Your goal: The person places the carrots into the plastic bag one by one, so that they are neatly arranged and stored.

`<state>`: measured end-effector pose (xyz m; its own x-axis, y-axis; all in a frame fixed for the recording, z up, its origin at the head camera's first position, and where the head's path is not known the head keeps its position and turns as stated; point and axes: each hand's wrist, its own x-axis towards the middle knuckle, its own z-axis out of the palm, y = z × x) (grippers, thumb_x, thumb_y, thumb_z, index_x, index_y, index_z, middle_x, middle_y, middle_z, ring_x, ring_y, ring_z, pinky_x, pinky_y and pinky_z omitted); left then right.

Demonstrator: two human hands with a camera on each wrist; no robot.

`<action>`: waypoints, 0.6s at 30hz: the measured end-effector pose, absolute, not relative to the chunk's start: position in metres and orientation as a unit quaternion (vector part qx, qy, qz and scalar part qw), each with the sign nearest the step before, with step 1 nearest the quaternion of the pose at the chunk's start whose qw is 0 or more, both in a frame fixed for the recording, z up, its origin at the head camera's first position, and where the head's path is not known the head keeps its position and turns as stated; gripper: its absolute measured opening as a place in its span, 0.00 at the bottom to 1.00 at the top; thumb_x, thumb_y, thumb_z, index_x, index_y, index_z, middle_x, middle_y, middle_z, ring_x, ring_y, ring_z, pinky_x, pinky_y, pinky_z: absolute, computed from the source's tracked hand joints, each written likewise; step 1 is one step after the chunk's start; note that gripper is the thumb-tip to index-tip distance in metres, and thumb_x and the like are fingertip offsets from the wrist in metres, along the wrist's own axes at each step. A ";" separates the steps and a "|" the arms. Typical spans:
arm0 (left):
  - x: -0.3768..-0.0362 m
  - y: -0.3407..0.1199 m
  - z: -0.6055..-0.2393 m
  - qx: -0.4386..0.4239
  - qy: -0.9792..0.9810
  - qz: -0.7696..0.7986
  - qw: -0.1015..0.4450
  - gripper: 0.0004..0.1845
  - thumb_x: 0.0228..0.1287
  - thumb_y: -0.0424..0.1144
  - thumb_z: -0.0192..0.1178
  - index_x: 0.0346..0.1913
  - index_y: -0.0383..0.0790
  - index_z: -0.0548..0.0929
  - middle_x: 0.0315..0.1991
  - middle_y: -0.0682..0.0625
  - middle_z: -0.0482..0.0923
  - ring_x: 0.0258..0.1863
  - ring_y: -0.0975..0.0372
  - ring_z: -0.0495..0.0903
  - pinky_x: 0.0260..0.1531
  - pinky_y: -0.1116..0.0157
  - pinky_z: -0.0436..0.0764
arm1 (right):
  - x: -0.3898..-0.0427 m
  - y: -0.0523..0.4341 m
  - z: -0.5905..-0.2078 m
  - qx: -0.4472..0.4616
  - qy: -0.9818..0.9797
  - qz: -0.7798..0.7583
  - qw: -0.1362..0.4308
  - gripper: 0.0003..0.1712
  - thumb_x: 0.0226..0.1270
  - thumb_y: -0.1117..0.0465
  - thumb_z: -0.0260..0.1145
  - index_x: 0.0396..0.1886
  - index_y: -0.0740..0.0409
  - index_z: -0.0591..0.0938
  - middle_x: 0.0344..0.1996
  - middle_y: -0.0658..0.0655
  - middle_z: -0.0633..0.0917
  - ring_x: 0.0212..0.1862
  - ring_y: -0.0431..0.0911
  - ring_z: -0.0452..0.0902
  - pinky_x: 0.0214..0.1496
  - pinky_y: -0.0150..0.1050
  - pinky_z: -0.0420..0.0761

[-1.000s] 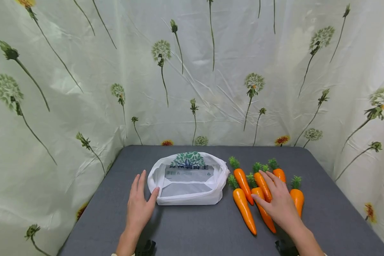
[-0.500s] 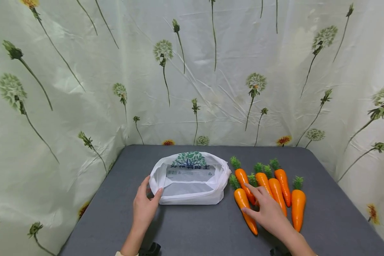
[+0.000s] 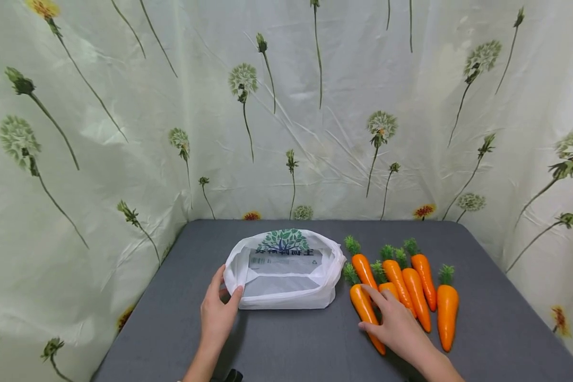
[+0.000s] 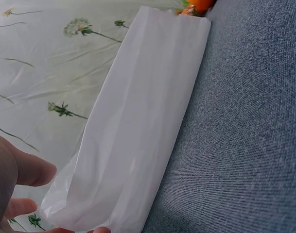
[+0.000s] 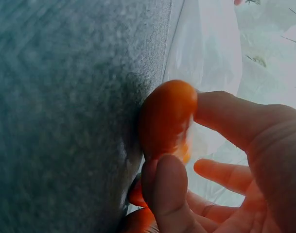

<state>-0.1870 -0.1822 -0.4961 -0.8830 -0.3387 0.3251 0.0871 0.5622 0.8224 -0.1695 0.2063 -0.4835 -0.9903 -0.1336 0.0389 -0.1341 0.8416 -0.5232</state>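
Observation:
A white plastic bag [image 3: 286, 302] with a green tree print stands with its mouth spread. My left hand [image 3: 218, 313] is at its left end, thumb by the front rim and fingers along the outside, relaxed. In the left wrist view, fingertips [image 4: 101, 230] touch the bag's side at the bottom. To the bag's right, my right hand [image 3: 398, 326] reaches over the nearest orange carrot [image 3: 362, 302], which has a green tuft. The right wrist view shows finger and thumb on opposite sides of this carrot [image 5: 169, 114], pinching it. The carrot's lower part is partly hidden by the hand.
Several more carrots lie to the right, one of them at the far right [image 3: 446, 315]. Another [image 3: 388, 289] is partly covered by the right hand. All lie on a grey table [image 3: 286, 345]. A white curtain [image 3: 286, 127] with dandelion prints surrounds it.
My right hand has moved left from the middle carrots to the nearest left one and now pinches it. My left hand has moved right, up against the bag's left end.

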 end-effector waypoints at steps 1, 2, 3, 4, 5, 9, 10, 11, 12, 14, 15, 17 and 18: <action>-0.187 -0.182 -0.496 0.075 -0.853 -0.463 0.228 0.37 0.63 0.37 0.70 0.75 0.50 0.68 0.60 0.42 0.77 0.47 0.51 0.82 0.38 0.55 0.78 | -0.170 0.207 -0.484 0.068 -0.960 0.272 0.000 0.50 0.48 0.47 0.83 0.72 0.47 0.73 0.36 0.51 0.75 0.27 0.43 0.69 0.30 0.39 0.71; -0.188 -0.182 -0.496 0.077 -0.853 -0.464 0.225 0.37 0.63 0.37 0.70 0.75 0.50 0.68 0.60 0.42 0.76 0.48 0.51 0.82 0.38 0.55 0.78 | -0.171 0.207 -0.484 0.069 -0.960 0.271 -0.002 0.50 0.47 0.47 0.83 0.72 0.47 0.73 0.38 0.51 0.76 0.29 0.43 0.72 0.31 0.41 0.73; -0.188 -0.182 -0.495 0.078 -0.854 -0.464 0.223 0.37 0.63 0.37 0.69 0.75 0.50 0.67 0.60 0.42 0.76 0.48 0.51 0.82 0.38 0.55 0.78 | -0.171 0.208 -0.484 0.069 -0.960 0.270 -0.005 0.51 0.47 0.47 0.83 0.72 0.47 0.72 0.41 0.51 0.78 0.32 0.43 0.74 0.33 0.42 0.75; -0.187 -0.182 -0.495 0.079 -0.855 -0.464 0.220 0.37 0.64 0.37 0.69 0.75 0.50 0.67 0.60 0.41 0.76 0.48 0.50 0.82 0.38 0.54 0.78 | -0.172 0.208 -0.485 0.071 -0.960 0.271 -0.010 0.51 0.47 0.46 0.83 0.72 0.48 0.72 0.44 0.52 0.80 0.36 0.44 0.77 0.36 0.45 0.77; -0.187 -0.182 -0.494 0.079 -0.855 -0.465 0.217 0.37 0.64 0.37 0.69 0.75 0.49 0.67 0.61 0.41 0.76 0.49 0.50 0.82 0.38 0.54 0.78 | -0.172 0.208 -0.485 0.071 -0.959 0.273 -0.015 0.52 0.47 0.46 0.83 0.73 0.48 0.72 0.47 0.53 0.81 0.40 0.46 0.79 0.39 0.47 0.79; -0.186 -0.182 -0.493 0.082 -0.854 -0.467 0.215 0.37 0.64 0.36 0.68 0.75 0.48 0.67 0.60 0.40 0.76 0.50 0.50 0.82 0.39 0.54 0.79 | -0.174 0.206 -0.486 0.069 -0.955 0.284 -0.037 0.54 0.48 0.47 0.83 0.74 0.50 0.69 0.52 0.53 0.83 0.43 0.46 0.80 0.43 0.49 0.79; -0.186 -0.182 -0.493 0.083 -0.853 -0.468 0.216 0.37 0.64 0.36 0.69 0.75 0.48 0.67 0.60 0.40 0.76 0.49 0.50 0.82 0.38 0.54 0.79 | -0.174 0.205 -0.486 0.066 -0.954 0.290 -0.044 0.54 0.48 0.48 0.83 0.75 0.51 0.68 0.48 0.52 0.84 0.41 0.45 0.79 0.41 0.48 0.79; -0.186 -0.183 -0.493 0.084 -0.853 -0.467 0.216 0.37 0.64 0.36 0.69 0.75 0.48 0.67 0.60 0.40 0.77 0.49 0.50 0.82 0.38 0.54 0.79 | -0.174 0.204 -0.486 0.060 -0.952 0.295 -0.051 0.55 0.48 0.49 0.83 0.76 0.51 0.67 0.43 0.50 0.84 0.36 0.44 0.78 0.38 0.45 0.78; -0.186 -0.183 -0.493 0.084 -0.853 -0.468 0.215 0.37 0.64 0.35 0.69 0.75 0.47 0.67 0.60 0.40 0.77 0.49 0.50 0.83 0.38 0.55 0.79 | -0.174 0.204 -0.486 0.057 -0.951 0.300 -0.054 0.56 0.48 0.50 0.83 0.76 0.52 0.66 0.39 0.49 0.83 0.32 0.43 0.76 0.34 0.44 0.77; -0.186 -0.183 -0.493 0.085 -0.853 -0.467 0.215 0.37 0.64 0.35 0.68 0.75 0.47 0.67 0.59 0.40 0.77 0.49 0.50 0.83 0.38 0.54 0.80 | -0.173 0.203 -0.486 0.052 -0.948 0.309 -0.059 0.58 0.48 0.51 0.83 0.78 0.54 0.63 0.31 0.47 0.80 0.26 0.43 0.72 0.29 0.41 0.73; -0.186 -0.183 -0.492 0.086 -0.853 -0.467 0.215 0.37 0.64 0.35 0.68 0.75 0.47 0.67 0.59 0.40 0.77 0.49 0.49 0.83 0.38 0.54 0.80 | -0.173 0.203 -0.486 0.051 -0.947 0.312 -0.060 0.59 0.49 0.51 0.83 0.78 0.54 0.62 0.28 0.47 0.78 0.24 0.43 0.71 0.27 0.40 0.72; -0.187 -0.183 -0.492 0.089 -0.854 -0.467 0.213 0.37 0.64 0.36 0.68 0.75 0.47 0.67 0.60 0.41 0.78 0.50 0.49 0.82 0.39 0.53 0.79 | -0.173 0.202 -0.485 0.050 -0.945 0.319 -0.060 0.60 0.49 0.52 0.82 0.79 0.55 0.60 0.25 0.47 0.77 0.22 0.45 0.69 0.24 0.40 0.70; -0.187 -0.183 -0.492 0.091 -0.854 -0.467 0.213 0.37 0.64 0.36 0.68 0.75 0.47 0.67 0.60 0.41 0.78 0.50 0.49 0.82 0.39 0.52 0.79 | -0.173 0.201 -0.485 0.052 -0.944 0.320 -0.058 0.60 0.49 0.52 0.82 0.79 0.55 0.59 0.25 0.47 0.77 0.21 0.45 0.69 0.24 0.39 0.70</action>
